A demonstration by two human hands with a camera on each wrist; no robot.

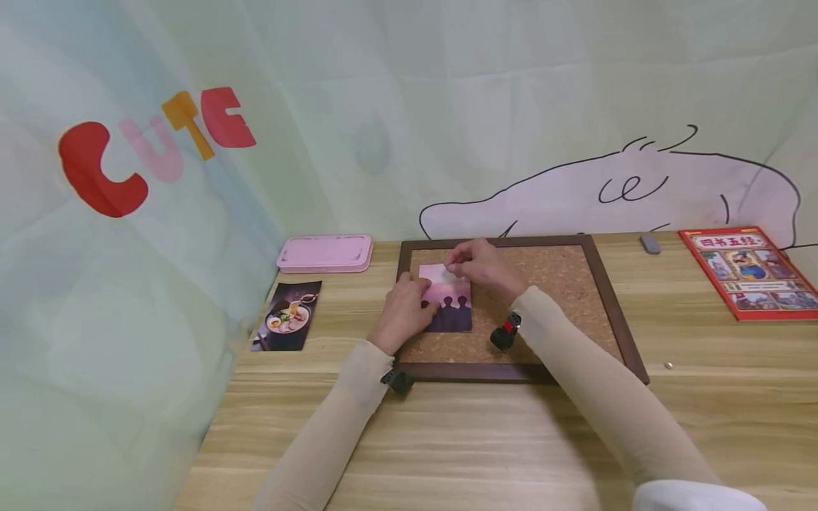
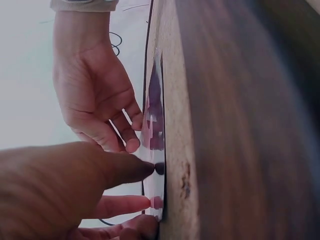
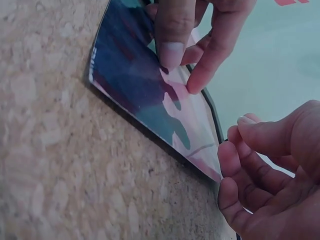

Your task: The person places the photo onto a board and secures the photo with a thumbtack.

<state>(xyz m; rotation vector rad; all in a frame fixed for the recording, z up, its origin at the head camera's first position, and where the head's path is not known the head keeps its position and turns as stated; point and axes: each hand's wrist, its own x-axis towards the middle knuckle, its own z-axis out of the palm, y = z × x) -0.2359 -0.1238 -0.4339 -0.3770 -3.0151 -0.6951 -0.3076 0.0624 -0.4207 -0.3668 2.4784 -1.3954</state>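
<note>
A photo card (image 1: 455, 312) with dark figures against a pink sky lies on the left part of a cork board (image 1: 543, 284). My left hand (image 1: 404, 309) presses on the card's left side, thumb and fingers spread. In the right wrist view, the left thumb (image 3: 172, 45) lies flat on its glossy face. My right hand (image 1: 482, 268) is at the card's upper edge, thumb and forefinger brought together in a pinch. What sits between those fingertips is hidden, so I cannot tell its kind. The right hand's other fingers (image 3: 232, 197) are curled.
A ramen picture card (image 1: 284, 319) and a pink case (image 1: 326, 254) lie left of the board. To its right are a grey eraser-like block (image 1: 650, 244), a small silvery thumbtack (image 1: 668, 365) and a red-bordered book (image 1: 750, 273). A printed curtain (image 1: 358, 128) hangs behind.
</note>
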